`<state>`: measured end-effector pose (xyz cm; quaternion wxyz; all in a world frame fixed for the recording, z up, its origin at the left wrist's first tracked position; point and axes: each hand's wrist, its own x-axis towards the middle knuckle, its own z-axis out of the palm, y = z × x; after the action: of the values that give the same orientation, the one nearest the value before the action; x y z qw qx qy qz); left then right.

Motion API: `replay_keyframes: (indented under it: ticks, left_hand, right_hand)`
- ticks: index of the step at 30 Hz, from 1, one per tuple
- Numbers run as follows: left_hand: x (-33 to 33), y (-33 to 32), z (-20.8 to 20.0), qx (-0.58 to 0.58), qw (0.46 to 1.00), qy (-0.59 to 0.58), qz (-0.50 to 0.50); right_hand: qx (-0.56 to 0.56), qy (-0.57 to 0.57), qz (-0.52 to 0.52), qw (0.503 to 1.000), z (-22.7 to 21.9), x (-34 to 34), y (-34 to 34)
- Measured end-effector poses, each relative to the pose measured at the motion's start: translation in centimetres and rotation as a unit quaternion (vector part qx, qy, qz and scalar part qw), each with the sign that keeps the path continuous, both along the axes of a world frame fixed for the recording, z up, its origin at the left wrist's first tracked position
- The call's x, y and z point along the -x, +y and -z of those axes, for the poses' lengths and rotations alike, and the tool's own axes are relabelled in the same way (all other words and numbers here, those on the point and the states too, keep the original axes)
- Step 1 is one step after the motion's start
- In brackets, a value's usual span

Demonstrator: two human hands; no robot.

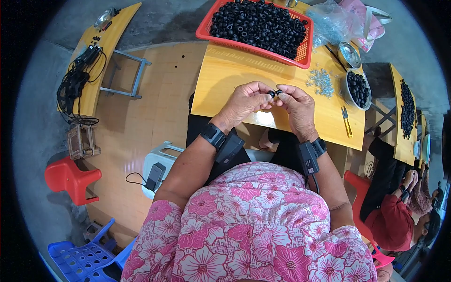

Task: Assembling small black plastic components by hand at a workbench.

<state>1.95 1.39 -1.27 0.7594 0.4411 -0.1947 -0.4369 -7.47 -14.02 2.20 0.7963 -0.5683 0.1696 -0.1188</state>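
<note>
Over the near part of the yellow table [221, 89] my two hands meet, fingertips almost touching. My left hand [248, 101] pinches a small round black part [271, 94] between thumb and finger. Another small black piece [279, 92] is gripped in the fingertips of my right hand [298, 105], right beside the first. Fingers cover most of both pieces, so I cannot tell whether they are joined. Beyond my hands stands a red plastic basket [252, 55] heaped with black ring-shaped parts [258, 26].
Small clear pieces [322, 82] lie scattered right of my hands. Nearby are a bowl of black parts [358, 89], a metal bowl [349, 55] and yellow-handled thread snips [346, 123]. A clear plastic bag [329, 23] sits at the back right. Another person in red [392, 221] sits at right.
</note>
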Motion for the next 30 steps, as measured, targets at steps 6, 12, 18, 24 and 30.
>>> replay_keyframes:
  ticks: [6,12,18,24,30]
  left_hand:
    - [0.1,0.0,-0.3,0.005,1.0,-0.019,0.003]
    - [0.1,0.0,-0.2,-0.003,1.0,-0.021,-0.002]
    - [0.2,-0.1,-0.2,-0.006,1.0,-0.026,-0.008]
    - [0.1,-0.1,-0.2,0.0,1.0,-0.021,-0.002]
    - [0.1,-0.2,-0.4,-0.026,0.998,-0.051,-0.012]
  right_hand:
    - [0.036,0.002,-0.007,0.999,-0.1,0.2,0.0]
    - [0.046,0.008,-0.005,0.999,-0.2,0.3,0.0]
    - [0.072,0.008,-0.009,0.997,-0.6,0.4,-0.1]
    - [0.122,0.009,-0.014,0.992,-0.9,0.4,-0.2]
    - [0.179,0.005,-0.028,0.983,-1.0,0.4,-0.5]
